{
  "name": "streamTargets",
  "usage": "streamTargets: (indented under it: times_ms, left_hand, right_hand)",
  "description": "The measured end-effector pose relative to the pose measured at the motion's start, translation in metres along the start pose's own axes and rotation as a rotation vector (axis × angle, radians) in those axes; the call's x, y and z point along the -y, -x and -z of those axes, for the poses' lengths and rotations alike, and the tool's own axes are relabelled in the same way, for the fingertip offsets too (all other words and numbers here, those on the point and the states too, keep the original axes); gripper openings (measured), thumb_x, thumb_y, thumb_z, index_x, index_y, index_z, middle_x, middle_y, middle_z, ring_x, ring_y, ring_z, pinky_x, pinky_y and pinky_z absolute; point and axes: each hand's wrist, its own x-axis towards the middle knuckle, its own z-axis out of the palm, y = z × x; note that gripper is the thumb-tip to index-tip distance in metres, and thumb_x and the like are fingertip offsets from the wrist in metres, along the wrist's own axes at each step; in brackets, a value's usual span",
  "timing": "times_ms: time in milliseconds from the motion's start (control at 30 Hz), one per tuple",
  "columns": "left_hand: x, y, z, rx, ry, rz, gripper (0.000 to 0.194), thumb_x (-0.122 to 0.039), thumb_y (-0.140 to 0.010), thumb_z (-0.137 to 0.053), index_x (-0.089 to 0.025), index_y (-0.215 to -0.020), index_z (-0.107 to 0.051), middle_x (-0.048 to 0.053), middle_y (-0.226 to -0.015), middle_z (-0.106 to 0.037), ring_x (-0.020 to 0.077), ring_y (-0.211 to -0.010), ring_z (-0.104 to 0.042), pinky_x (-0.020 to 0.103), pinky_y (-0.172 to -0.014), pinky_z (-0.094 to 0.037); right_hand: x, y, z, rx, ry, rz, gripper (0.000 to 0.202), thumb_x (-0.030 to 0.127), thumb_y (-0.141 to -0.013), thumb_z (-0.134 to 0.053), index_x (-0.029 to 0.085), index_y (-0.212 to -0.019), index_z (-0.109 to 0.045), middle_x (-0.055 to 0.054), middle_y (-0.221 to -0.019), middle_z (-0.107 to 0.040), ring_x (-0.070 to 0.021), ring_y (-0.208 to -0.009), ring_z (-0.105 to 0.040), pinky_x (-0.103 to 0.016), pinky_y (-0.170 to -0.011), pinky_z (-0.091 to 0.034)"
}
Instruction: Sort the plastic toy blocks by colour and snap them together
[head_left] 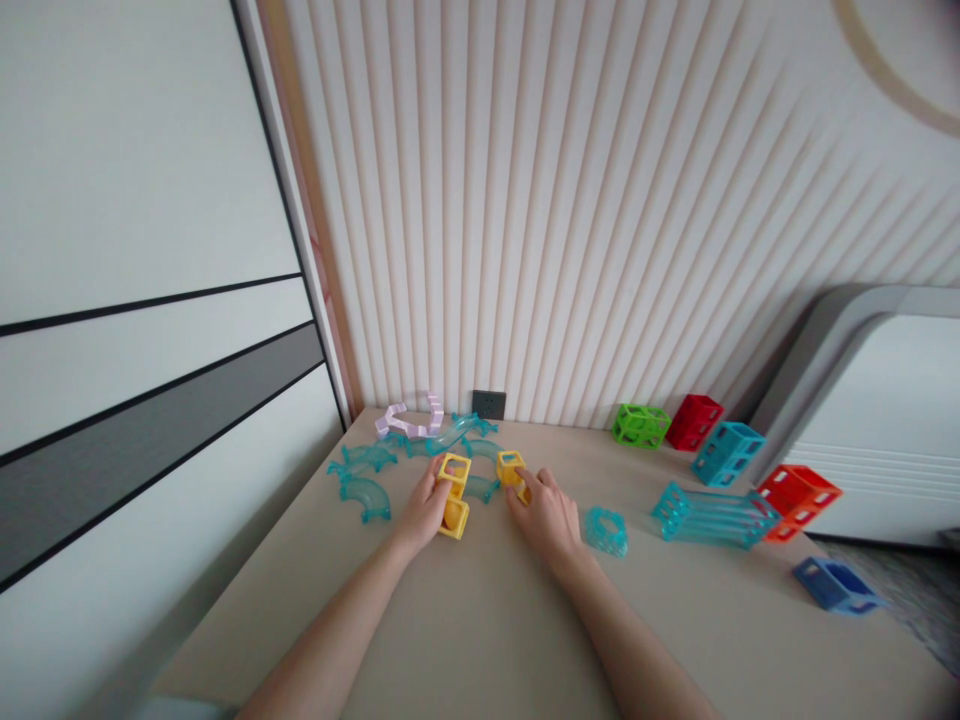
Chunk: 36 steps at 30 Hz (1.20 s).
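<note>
My left hand [426, 508] is closed around a yellow open-sided block piece [454, 520], which looks like two cube frames joined end to end. A short way to the right, my right hand [549, 518] has its fingers closed on another yellow block [510, 462], partly hidden by those fingers. The two yellow pieces are apart, both low over or on the table [465, 630]. Just behind my hands lie clear teal curved track pieces [484, 449], one of them [480, 489] between the two yellow pieces. A teal ring-shaped piece [606, 531] lies right of my right hand.
More teal tracks [366, 497] and light purple pieces [411, 425] lie at the back left. On the right stand green [640, 426], red [694, 422], teal [727, 454], orange-red [799, 498] and blue [834, 585] blocks, plus a long teal piece [716, 516]. A ribbed wall [525, 220] closes the back.
</note>
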Motion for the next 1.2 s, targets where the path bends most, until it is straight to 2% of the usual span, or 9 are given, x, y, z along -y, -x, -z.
streamTargets:
  times_ms: [67, 200, 367, 533, 667, 800, 933, 1067, 1200]
  left_hand:
    - [0.003, -0.001, 0.001, -0.007, -0.020, -0.002, 0.037, -0.046, -0.094, -0.047, -0.021, -0.119, -0.059, 0.007, -0.114, -0.071, 0.0220, -0.104, -0.069, 0.035, -0.091, -0.053]
    - [0.006, -0.002, 0.002, -0.010, -0.038, 0.006, 0.037, -0.046, -0.093, -0.049, -0.021, -0.119, -0.059, 0.007, -0.112, -0.071, 0.0228, -0.102, -0.069, 0.035, -0.090, -0.053]
    - [0.006, -0.003, 0.002, -0.065, -0.027, 0.012, 0.036, -0.045, -0.091, -0.053, -0.021, -0.117, -0.060, 0.007, -0.112, -0.071, 0.0246, -0.104, -0.068, 0.037, -0.093, -0.051]
    - [0.003, -0.006, 0.004, -0.157, 0.048, -0.025, 0.040, -0.049, -0.093, -0.050, -0.022, -0.121, -0.057, 0.009, -0.110, -0.071, 0.0248, -0.097, -0.069, 0.037, -0.084, -0.054]
    - [-0.008, -0.010, 0.012, -0.279, 0.159, -0.094, 0.048, -0.053, -0.093, -0.050, -0.024, -0.132, -0.049, 0.009, -0.116, -0.068, 0.0252, -0.099, -0.068, 0.037, -0.082, -0.056]
    - [-0.022, -0.013, 0.023, -0.516, 0.404, -0.117, 0.048, -0.052, -0.090, -0.057, -0.026, -0.129, -0.051, 0.010, -0.115, -0.069, 0.0243, -0.095, -0.069, 0.034, -0.075, -0.057]
    - [-0.029, -0.016, 0.029, -0.678, 0.574, -0.078, 0.037, -0.045, -0.091, -0.055, -0.028, -0.124, -0.052, 0.009, -0.109, -0.070, 0.0219, -0.089, -0.070, 0.030, -0.066, -0.056]
    - [-0.026, -0.021, 0.035, -0.770, 0.665, -0.053, 0.029, -0.040, -0.091, -0.056, -0.026, -0.116, -0.053, 0.005, -0.097, -0.070, 0.0186, -0.078, -0.069, 0.027, -0.061, -0.053]
    - [-0.024, -0.025, 0.040, -0.833, 0.709, -0.057, 0.027, -0.038, -0.088, -0.055, -0.025, -0.112, -0.052, 0.002, -0.093, -0.068, 0.0166, -0.072, -0.067, 0.027, -0.062, -0.053]
  right_hand:
    - [0.000, 0.000, 0.002, 0.023, -0.017, -0.036, 0.035, 0.039, -0.096, -0.053, 0.031, -0.127, -0.064, -0.003, -0.096, -0.064, -0.0185, -0.075, -0.068, -0.025, -0.058, -0.037]
    - [0.000, 0.000, 0.003, 0.050, -0.031, -0.057, 0.037, 0.040, -0.096, -0.052, 0.030, -0.130, -0.063, -0.004, -0.097, -0.066, -0.0200, -0.079, -0.070, -0.026, -0.061, -0.040]
    - [-0.001, 0.001, 0.003, 0.057, -0.047, -0.056, 0.034, 0.041, -0.096, -0.052, 0.029, -0.123, -0.067, -0.004, -0.099, -0.065, -0.0199, -0.079, -0.069, -0.026, -0.061, -0.040]
    - [-0.001, 0.005, 0.005, -0.033, -0.137, -0.019, 0.026, 0.042, -0.095, -0.055, 0.029, -0.112, -0.071, -0.003, -0.097, -0.063, -0.0176, -0.076, -0.067, -0.024, -0.061, -0.041]
    - [0.003, 0.013, -0.002, -0.160, -0.382, 0.130, 0.026, 0.040, -0.092, -0.060, 0.025, -0.111, -0.069, -0.004, -0.095, -0.059, -0.0180, -0.079, -0.064, -0.026, -0.068, -0.049]
    - [0.016, 0.024, -0.019, -0.180, -0.617, 0.298, 0.032, 0.024, -0.086, -0.061, 0.023, -0.118, -0.063, -0.006, -0.100, -0.058, -0.0189, -0.081, -0.062, -0.029, -0.073, -0.054]
    - [0.032, 0.027, -0.028, -0.209, -0.706, 0.324, 0.043, 0.022, -0.086, -0.061, 0.022, -0.129, -0.055, -0.007, -0.101, -0.062, -0.0212, -0.087, -0.063, -0.033, -0.081, -0.055]
    - [0.046, 0.012, -0.030, -0.267, -0.724, 0.323, 0.045, 0.027, -0.090, -0.060, 0.022, -0.133, -0.051, -0.011, -0.115, -0.062, -0.0257, -0.104, -0.062, -0.040, -0.093, -0.052]
    - [0.068, -0.008, -0.034, -0.259, -0.746, 0.327, 0.040, 0.024, -0.089, -0.057, 0.020, -0.128, -0.052, -0.011, -0.110, -0.060, -0.0249, -0.099, -0.061, -0.041, -0.090, -0.053]
